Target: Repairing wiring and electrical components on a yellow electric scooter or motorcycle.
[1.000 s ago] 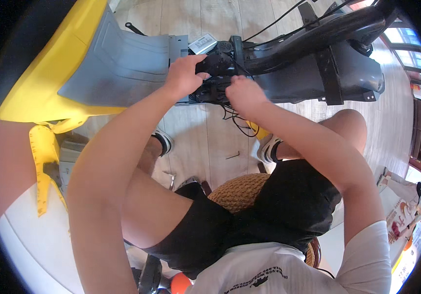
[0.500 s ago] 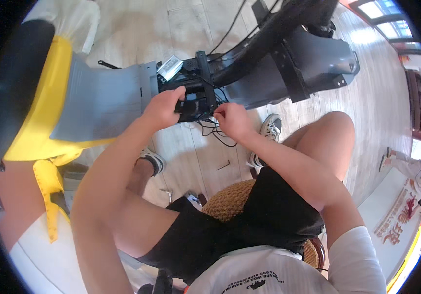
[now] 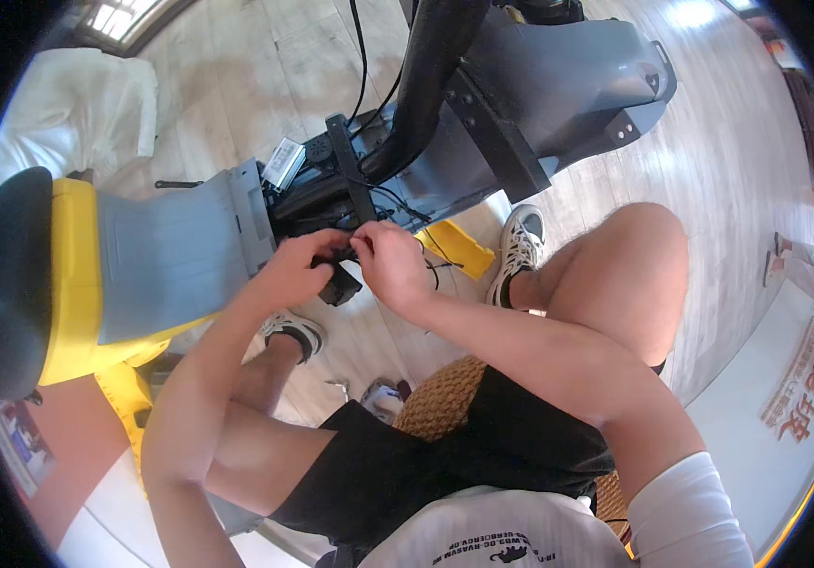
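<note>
My left hand (image 3: pixel 305 267) is closed around a black box-shaped part (image 3: pixel 339 286), which sticks out below the fingers at the near side of a scooter-like vehicle's open frame. Right beside it, my right hand (image 3: pixel 393 270) is closed, thumb and forefinger pinched near the top of that part. Whatever sits between those fingertips is hidden, though thin black cables (image 3: pixel 398 201) run close by. Behind the hands, a black crossbar (image 3: pixel 354 170) spans the frame. A silver box with a label (image 3: pixel 284 164) lies tilted on the frame's far side.
The vehicle's grey panel (image 3: pixel 166 251) with yellow trim extends left, and a grey curved shell (image 3: pixel 558 90) to the right. A yellow piece (image 3: pixel 462 248) lies under the frame. A dark wrench-like tool (image 3: pixel 180 184) is on the floor. I sit on a woven stool (image 3: pixel 440 402).
My left hand has drawn the black box-shaped part out toward me and tilted it. My right hand has come closer to the left. The view has shifted, revealing the yellow piece.
</note>
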A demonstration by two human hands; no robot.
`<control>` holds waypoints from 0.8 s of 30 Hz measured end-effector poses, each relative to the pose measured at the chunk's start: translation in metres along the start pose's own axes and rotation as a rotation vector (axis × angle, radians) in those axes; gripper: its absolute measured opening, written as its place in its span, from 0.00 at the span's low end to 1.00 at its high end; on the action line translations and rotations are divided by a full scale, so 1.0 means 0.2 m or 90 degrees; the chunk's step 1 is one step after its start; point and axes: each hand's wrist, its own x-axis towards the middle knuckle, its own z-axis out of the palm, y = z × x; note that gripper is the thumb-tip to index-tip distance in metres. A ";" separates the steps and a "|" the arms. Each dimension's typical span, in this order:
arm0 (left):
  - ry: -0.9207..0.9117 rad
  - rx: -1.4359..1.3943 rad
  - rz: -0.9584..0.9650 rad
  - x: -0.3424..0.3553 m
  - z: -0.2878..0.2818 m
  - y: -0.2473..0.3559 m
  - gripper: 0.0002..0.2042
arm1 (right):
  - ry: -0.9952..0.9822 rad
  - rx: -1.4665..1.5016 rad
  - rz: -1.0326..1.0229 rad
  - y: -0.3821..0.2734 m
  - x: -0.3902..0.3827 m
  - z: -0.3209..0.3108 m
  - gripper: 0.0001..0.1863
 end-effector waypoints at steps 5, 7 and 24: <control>0.209 0.162 0.087 0.05 0.17 -0.02 0.13 | 0.035 0.077 0.099 0.01 0.06 0.02 0.06; 0.291 0.071 0.015 0.08 0.24 -0.07 0.10 | -0.038 0.110 0.128 0.01 0.08 0.00 0.08; 0.309 -0.002 0.013 0.05 0.16 -0.20 0.10 | -0.259 -0.307 0.102 0.01 0.33 -0.20 0.10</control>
